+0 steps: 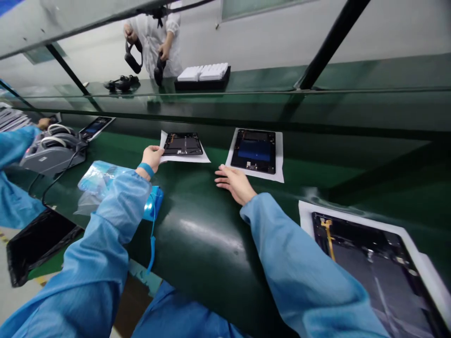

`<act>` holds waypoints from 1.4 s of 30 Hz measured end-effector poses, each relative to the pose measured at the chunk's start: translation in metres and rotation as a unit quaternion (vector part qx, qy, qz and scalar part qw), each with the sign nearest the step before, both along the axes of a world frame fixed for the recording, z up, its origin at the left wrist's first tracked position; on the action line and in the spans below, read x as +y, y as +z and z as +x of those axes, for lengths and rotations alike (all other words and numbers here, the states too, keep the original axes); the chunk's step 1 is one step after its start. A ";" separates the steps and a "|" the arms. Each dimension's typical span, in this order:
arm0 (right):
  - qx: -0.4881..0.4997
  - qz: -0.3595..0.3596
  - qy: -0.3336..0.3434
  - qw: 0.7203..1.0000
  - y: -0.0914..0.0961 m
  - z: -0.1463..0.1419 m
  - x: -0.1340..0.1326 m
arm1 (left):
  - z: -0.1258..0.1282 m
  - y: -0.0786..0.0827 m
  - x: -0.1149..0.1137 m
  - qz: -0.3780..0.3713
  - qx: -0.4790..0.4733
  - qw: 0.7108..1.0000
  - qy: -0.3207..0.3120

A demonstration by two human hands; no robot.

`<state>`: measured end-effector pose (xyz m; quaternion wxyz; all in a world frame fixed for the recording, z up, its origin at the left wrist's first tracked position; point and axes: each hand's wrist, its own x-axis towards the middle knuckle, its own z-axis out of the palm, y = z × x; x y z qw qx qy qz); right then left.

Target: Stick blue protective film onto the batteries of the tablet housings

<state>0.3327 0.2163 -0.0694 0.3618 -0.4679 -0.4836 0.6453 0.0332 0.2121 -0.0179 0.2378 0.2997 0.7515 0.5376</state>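
Note:
My left hand [152, 158] is closed on the left edge of a white paper sheet [190, 159], its thumb near a dark opened tablet [183, 143] that lies on the sheet. A blue band [146, 169] circles that wrist. My right hand [235, 183] has its fingers stretched out and apart and holds nothing. Just beyond its fingertips, a second opened tablet [255, 151] with a dark blue panel rests on another white sheet [279, 159]. At the lower right, a larger-looking tablet [373, 263] lies on white backing, partly covered by my right sleeve.
Left of me are clear and blue plastic packaging [102, 180], a blue coiled cord [152, 253] and a grey machine [52, 150]. A co-worker's blue sleeve [16, 145] is beyond. Across the green bench [211, 225], a person [155, 42] holds black devices near a tray of white items [203, 72].

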 end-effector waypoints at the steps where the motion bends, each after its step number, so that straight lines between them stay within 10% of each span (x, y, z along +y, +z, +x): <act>1: 0.035 -0.027 0.020 0.999 0.001 -0.008 -0.013 | 0.006 0.001 -0.020 -0.009 -0.007 1.000 -0.012; 7: 0.165 -0.133 0.051 0.976 -0.003 -0.018 -0.079 | 0.043 -0.001 -0.155 -0.039 0.013 0.991 -0.128; 11: 0.151 -0.152 0.033 0.976 -0.010 0.007 -0.112 | 0.047 -0.006 -0.202 -0.085 0.080 0.973 -0.200; 18: 0.058 -0.137 0.023 0.989 -0.009 0.062 -0.148 | 0.002 -0.020 -0.180 -0.171 0.222 0.941 -0.189; 26: -0.135 -0.088 0.034 0.986 -0.002 0.098 -0.148 | -0.028 -0.013 -0.176 -0.215 0.137 0.916 -0.310; 31: -0.449 0.155 -0.037 0.879 0.022 0.096 -0.148 | -0.028 0.000 -0.186 -0.153 0.159 0.934 -0.282; 35: -0.286 0.224 0.113 0.925 0.036 0.042 -0.168 | 0.005 0.020 -0.209 -0.062 0.220 0.943 -0.244; 42: -0.021 0.137 0.241 0.961 0.043 -0.055 -0.178 | 0.075 0.019 -0.239 0.029 0.216 0.921 -0.324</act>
